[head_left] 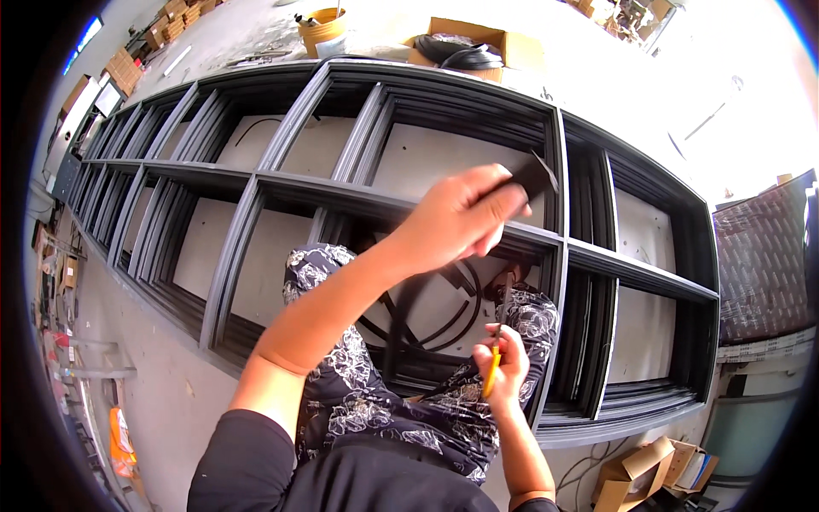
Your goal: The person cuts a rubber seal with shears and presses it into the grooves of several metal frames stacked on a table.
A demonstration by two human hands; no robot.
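My left hand [465,213] is raised over the middle bar of a stack of dark grey metal frames [409,200]. Its fingers close on a flat black strip [537,177], whose end juts out beyond them, a little blurred. My right hand [509,363], lower and nearer my body, grips a yellow-handled tool [492,372]. A long, thin dark blade or shaft points up from the tool; its exact kind does not show. Black strip loops [461,328] lie inside the frame opening between my legs. A smeared dark length [403,316] hangs below my left forearm.
Beyond the frames stand a yellow bucket [322,34] and an open carton [512,51] with coiled black strip [461,53]. More cartons [636,478] sit at the lower right. A dark patterned panel [763,256] rises at the right. My legs are within the frame opening.
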